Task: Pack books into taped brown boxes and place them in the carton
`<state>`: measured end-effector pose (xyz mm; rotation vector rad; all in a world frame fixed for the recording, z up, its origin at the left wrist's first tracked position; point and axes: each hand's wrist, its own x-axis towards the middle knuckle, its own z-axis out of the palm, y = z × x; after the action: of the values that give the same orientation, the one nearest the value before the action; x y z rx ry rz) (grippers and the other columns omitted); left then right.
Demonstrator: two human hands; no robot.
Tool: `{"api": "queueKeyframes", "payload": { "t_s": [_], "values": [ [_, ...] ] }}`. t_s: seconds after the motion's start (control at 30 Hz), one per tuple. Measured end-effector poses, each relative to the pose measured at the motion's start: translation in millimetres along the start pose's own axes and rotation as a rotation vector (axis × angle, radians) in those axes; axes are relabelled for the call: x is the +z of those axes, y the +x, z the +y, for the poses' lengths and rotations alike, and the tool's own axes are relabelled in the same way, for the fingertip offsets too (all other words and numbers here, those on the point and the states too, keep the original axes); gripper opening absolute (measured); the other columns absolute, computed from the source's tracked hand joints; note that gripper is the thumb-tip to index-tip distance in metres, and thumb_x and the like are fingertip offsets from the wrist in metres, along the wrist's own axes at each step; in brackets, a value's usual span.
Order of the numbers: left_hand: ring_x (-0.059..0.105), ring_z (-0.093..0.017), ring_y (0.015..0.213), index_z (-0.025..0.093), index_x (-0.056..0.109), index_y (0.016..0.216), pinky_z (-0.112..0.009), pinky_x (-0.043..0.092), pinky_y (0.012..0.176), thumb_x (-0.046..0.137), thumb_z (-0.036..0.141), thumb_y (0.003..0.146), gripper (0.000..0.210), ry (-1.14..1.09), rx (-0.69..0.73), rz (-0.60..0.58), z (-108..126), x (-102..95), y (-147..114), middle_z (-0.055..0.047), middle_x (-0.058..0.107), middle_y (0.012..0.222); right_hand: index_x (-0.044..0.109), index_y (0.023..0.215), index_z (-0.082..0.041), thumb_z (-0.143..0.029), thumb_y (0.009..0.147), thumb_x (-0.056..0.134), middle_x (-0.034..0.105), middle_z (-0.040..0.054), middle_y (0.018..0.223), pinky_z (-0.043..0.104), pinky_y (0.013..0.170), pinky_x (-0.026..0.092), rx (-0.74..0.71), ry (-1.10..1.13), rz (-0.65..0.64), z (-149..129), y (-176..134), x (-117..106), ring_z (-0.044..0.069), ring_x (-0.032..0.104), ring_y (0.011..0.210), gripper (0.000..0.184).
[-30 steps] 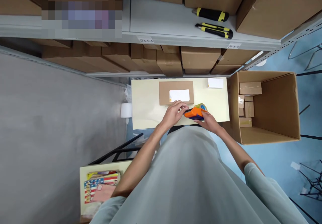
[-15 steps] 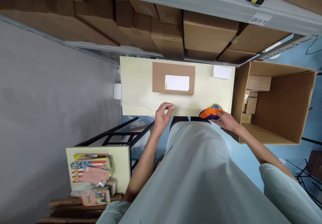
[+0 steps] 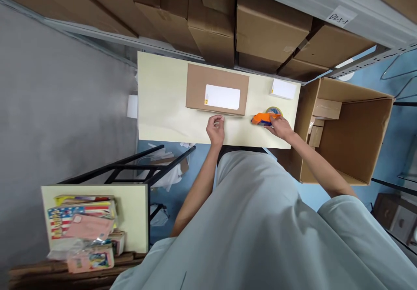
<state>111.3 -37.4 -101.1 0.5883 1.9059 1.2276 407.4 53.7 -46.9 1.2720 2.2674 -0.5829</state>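
My right hand (image 3: 280, 129) is wrapped around the handle of an orange and blue tape dispenser (image 3: 262, 119), with a roll of tape (image 3: 274, 111) at its far side. My left hand (image 3: 215, 130) is closed in a pinch just in front of a brown cardboard box (image 3: 195, 88). Faintly, a strip of clear tape seems to run from the pinched fingers towards the dispenser; its edges are hard to make out. The box lies closed and flat, with a white label (image 3: 222, 97) on its top. Both hands are over the pale yellow table (image 3: 163, 107).
A small white box (image 3: 283, 89) lies at the table's back right. A large open carton (image 3: 352, 138) with small boxes inside stands right of the table. Shelved cartons (image 3: 273, 25) line the back. At lower left, a side table (image 3: 133, 220) bears magazines and packets.
Both hands have moved forward over the table, the left one close to the box's front edge. The dispenser has come along in my right hand. The camera's view has shifted.
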Motion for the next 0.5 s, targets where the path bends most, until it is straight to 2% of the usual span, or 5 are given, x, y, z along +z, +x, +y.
{"api": "queueKeyframes", "payload": {
  "t_s": [0.2,0.3,0.37,0.43,0.5],
  "values": [
    [0.069,-0.015,0.105,0.020,0.066,0.098,-0.027,0.056,0.098,0.065,0.025,0.096,0.005,-0.073,-0.062,0.205,-6.2,32.1,7.2,-0.005,0.071,0.105,0.058,0.136,-0.007,-0.061,0.113,0.039,0.076,0.0265,0.119,0.055,0.104,0.053,0.061,0.025,0.049,-3.6,15.7,12.9,0.043,0.069,0.114,0.062],
    [0.071,-0.014,0.109,0.019,0.068,0.105,-0.028,0.056,0.104,0.062,0.024,0.099,0.010,-0.114,-0.077,0.296,-6.7,49.5,9.0,-0.006,0.070,0.108,0.058,0.135,-0.006,-0.059,0.113,0.040,0.076,0.0271,0.117,0.055,0.105,0.052,0.090,0.036,0.062,-9.7,17.7,11.1,0.043,0.069,0.112,0.060],
    [0.072,-0.014,0.113,0.020,0.066,0.124,-0.029,0.057,0.105,0.062,0.025,0.101,0.024,-0.163,-0.126,0.321,-5.6,57.3,10.6,-0.008,0.068,0.119,0.058,0.135,-0.006,-0.056,0.113,0.041,0.077,0.0277,0.118,0.055,0.108,0.050,0.079,0.043,0.061,-14.7,17.3,8.5,0.042,0.070,0.112,0.057],
    [0.073,-0.014,0.116,0.025,0.054,0.148,-0.030,0.059,0.104,0.066,0.024,0.100,0.049,-0.217,-0.206,0.353,-4.0,60.3,13.0,-0.011,0.062,0.133,0.059,0.135,-0.005,-0.053,0.114,0.041,0.078,0.0272,0.116,0.054,0.110,0.049,0.060,0.042,0.059,-19.0,16.6,6.3,0.041,0.071,0.109,0.055],
    [0.075,-0.014,0.118,0.031,0.043,0.158,-0.031,0.060,0.104,0.071,0.024,0.099,0.066,-0.236,-0.255,0.376,-2.9,58.0,15.6,-0.013,0.055,0.145,0.060,0.133,-0.005,-0.052,0.113,0.043,0.078,0.0270,0.114,0.053,0.111,0.048,0.060,0.043,0.061,-21.8,16.4,5.2,0.040,0.072,0.107,0.054]
  ]
}}
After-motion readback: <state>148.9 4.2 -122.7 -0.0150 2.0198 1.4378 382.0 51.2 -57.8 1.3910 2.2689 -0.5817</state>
